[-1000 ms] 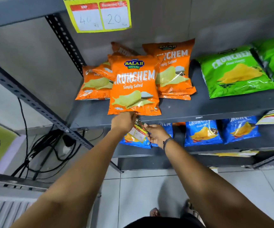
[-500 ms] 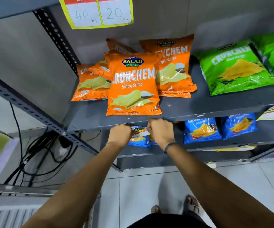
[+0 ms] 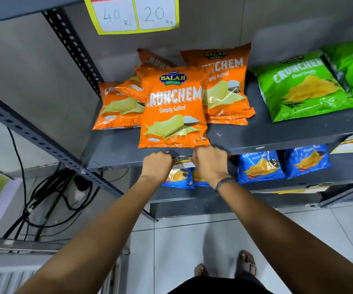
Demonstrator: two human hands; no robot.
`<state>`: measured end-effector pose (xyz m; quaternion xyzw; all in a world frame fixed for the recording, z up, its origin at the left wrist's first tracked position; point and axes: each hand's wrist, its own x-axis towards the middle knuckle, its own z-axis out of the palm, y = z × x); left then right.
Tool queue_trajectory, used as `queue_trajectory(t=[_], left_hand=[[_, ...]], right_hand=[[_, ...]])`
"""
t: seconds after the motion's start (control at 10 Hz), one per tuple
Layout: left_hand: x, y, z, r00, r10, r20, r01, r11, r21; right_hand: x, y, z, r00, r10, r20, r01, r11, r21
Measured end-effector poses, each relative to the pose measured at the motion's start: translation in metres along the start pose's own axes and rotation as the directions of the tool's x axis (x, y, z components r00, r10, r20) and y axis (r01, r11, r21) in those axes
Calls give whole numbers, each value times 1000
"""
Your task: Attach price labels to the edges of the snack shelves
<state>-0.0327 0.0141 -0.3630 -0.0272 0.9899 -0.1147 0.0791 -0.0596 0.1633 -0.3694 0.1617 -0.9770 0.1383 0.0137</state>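
Both hands have risen from below to the shelf's front edge (image 3: 116, 160), where left hand (image 3: 157, 165) and right hand (image 3: 210, 162) pinch the price label (image 3: 183, 162) against it.

On the front orange packet (image 3: 173, 107), "BALAJI WAFERS", "CRUNCHEM" and "Simply Salted" are printed. On the orange packet behind it (image 3: 226, 81), "BALAJI WAFERS", part of "CRUNCHEM" and "Simply Salted" are seen. "CRUNCHEM" is printed on the green packet (image 3: 302, 88); its smaller line is blurred. "Masala Masti" is read on a blue packet (image 3: 259, 165) below. On the yellow-edged price card (image 3: 135, 14) overhead, "40" and "20" are handwritten.
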Motion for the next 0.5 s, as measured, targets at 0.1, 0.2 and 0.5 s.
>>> queue_trajectory(t=[0.1, 0.2, 0.5], left_hand=[[2, -3, -7, 998, 36, -58, -37, 999, -30], [3, -2, -11, 995, 45, -85, -49, 998, -41], [-1, 10, -34, 998, -58, 4, 58, 998, 1]], right_hand=[[1, -2, -3, 1000, -3, -15, 4, 999, 34], [2, -2, -3, 1000, 0, -22, 1, 999, 38], [-4, -7, -21, 999, -45, 31, 45, 999, 0]])
